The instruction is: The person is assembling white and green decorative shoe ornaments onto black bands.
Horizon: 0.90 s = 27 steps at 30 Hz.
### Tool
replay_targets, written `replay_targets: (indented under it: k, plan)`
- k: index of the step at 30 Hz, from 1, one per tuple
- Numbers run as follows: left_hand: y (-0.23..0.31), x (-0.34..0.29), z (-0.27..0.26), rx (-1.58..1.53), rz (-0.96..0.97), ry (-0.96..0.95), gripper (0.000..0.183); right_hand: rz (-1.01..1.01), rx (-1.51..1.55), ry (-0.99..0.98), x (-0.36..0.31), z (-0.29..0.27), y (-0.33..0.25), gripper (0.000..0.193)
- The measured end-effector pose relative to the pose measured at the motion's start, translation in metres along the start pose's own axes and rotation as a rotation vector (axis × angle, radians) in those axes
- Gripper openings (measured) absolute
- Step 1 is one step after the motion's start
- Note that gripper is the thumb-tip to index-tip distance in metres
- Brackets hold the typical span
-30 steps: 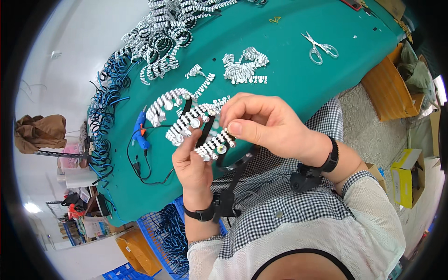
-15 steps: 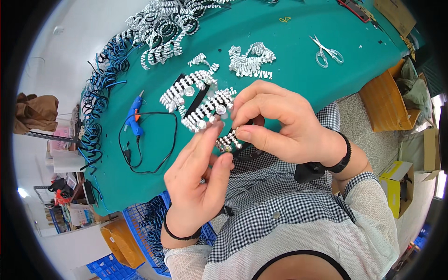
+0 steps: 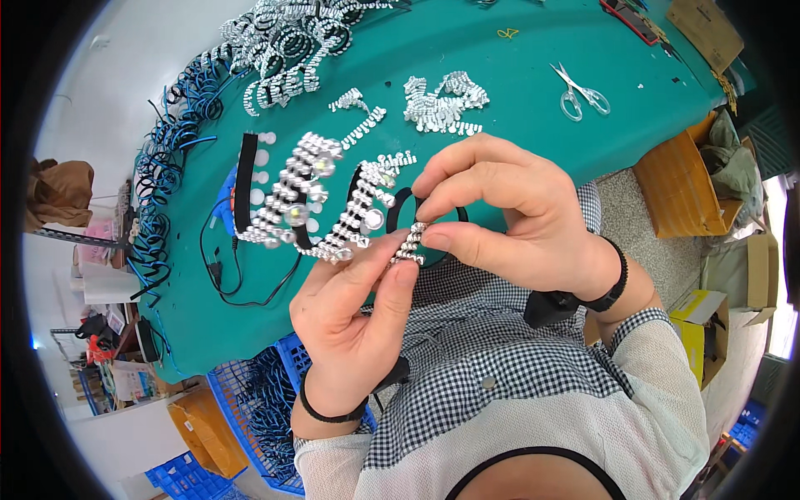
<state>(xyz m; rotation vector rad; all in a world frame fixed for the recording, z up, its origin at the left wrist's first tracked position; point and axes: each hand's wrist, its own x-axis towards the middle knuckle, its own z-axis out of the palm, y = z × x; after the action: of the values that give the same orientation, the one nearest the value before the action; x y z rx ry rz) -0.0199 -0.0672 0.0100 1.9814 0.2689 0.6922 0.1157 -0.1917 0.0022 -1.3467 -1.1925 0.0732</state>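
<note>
A long silver-beaded rhinestone strip on black backing loops up above the table, with clear round stones along its edge. Its near end is pinched between the thumb and fingers of my left hand. My right hand grips the same end with thumb and fingertips, close to the left fingertips. Behind the right fingers shows a curved black band; whether it is joined to the strip is hidden. The strip partly covers a blue glue gun on the green table.
White beaded trim and a shorter piece lie beyond my hands. Scissors rest at the far right. Coiled blue-black bands line the left edge, and black-and-white coils pile up behind. Below stands a blue basket.
The beaded strip has lifted and swung left, turning so that it now covers part of the glue gun. Its pinched end has turned between my fingers; both hands stay nearly in place.
</note>
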Motion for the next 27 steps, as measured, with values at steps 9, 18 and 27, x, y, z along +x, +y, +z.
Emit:
replay_targets:
  k: [9, 18, 27]
  plan:
    - [-0.011, 0.007, 0.006, -0.007, 0.024, 0.142, 0.02, -0.259, -0.362, 0.107, -0.001, 0.012, -0.008, 0.018]
    - [-0.012, 0.005, -0.002, -0.097, -0.031, 0.044, 0.019, -0.035, -0.187, 0.085, 0.002, 0.009, -0.007, 0.009]
    - [-0.017, 0.005, -0.002, -0.206, -0.002, -0.008, 0.02, 0.053, -0.064, 0.094, 0.004, 0.01, 0.0, 0.008]
